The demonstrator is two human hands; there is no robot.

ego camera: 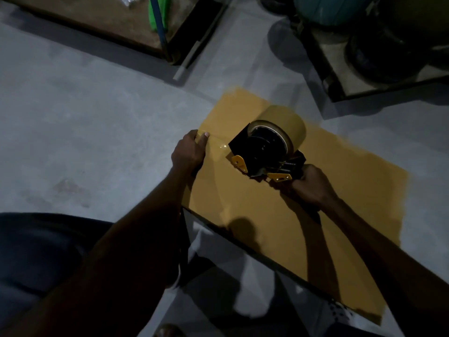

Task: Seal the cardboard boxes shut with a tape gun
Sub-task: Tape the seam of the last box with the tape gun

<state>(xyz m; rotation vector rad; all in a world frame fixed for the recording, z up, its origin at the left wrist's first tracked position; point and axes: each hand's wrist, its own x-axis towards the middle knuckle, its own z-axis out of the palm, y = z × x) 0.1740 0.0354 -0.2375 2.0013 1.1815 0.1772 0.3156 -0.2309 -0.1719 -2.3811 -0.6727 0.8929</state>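
A brown cardboard box [340,190] lies flat-topped on the grey floor in the middle of the view. My right hand [308,186] grips the handle of a black and yellow tape gun [264,152] that carries a big roll of brown tape [284,122] and sits over the box top. A short strip of clear tape [216,145] runs from the gun to the box's left edge. My left hand [189,152] holds that strip's end down over the edge, thumb on top.
A wooden pallet [109,23] with a blue post and green material lies at the top left. Another pallet [340,76] with dark round objects stands at the top right. My dark-trousered leg [48,251] fills the lower left. Grey concrete floor [85,117] surrounds the box.
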